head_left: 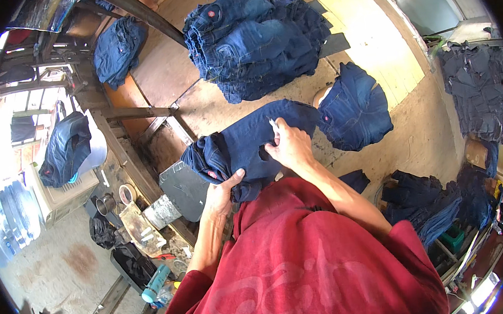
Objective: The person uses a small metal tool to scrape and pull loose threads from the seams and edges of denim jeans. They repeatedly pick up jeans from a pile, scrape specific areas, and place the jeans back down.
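Observation:
A pair of dark blue jeans (250, 139) lies across my lap, its gathered waistband with a small red patch toward the left. Near that end my left hand (222, 195) grips the jeans, thumb on top and the other fingers mostly hidden. Over the middle of the cloth is my right hand (291, 147), its fingers closed round a small pale, pointed tool (273, 124) whose kind I cannot make out. Under the right thumb shows a dark patch, either shadow or part of the tool.
A big pile of jeans (253, 43) sits ahead, with more jeans (355, 109) to its near right. Dark garments (478, 89) are heaped far right. At left stands a wooden frame (138, 161) with a tape roll (127, 193). A black padded board (184, 190) is by my left hand.

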The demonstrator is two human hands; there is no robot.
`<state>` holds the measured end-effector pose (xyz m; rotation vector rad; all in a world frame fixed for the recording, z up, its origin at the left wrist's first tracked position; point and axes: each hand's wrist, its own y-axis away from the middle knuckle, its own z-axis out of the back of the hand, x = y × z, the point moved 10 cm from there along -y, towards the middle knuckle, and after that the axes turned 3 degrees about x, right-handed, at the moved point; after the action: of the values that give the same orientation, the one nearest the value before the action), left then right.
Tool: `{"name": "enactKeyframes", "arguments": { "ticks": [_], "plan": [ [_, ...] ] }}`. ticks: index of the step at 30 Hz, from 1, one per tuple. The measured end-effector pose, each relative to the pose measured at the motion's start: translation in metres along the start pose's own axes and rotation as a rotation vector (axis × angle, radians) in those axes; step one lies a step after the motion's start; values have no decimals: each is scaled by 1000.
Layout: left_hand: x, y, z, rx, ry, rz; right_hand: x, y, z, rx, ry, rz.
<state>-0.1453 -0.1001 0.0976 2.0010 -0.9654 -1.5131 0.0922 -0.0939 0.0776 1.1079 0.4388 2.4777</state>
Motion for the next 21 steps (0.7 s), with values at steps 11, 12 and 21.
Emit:
{"name": "enactKeyframes", "arguments": {
  "ticks": [11, 12, 21],
  "plan": [
    [62, -55, -16, 457, 10, 477, 11, 83, 57, -228, 8, 165],
    [64, -57, -10, 453, -69, 475, 22, 86, 52, -225, 56, 173],
    [86, -78, 23, 539, -133, 462, 91, 102, 3, -245, 534, 198]
  ]
}}
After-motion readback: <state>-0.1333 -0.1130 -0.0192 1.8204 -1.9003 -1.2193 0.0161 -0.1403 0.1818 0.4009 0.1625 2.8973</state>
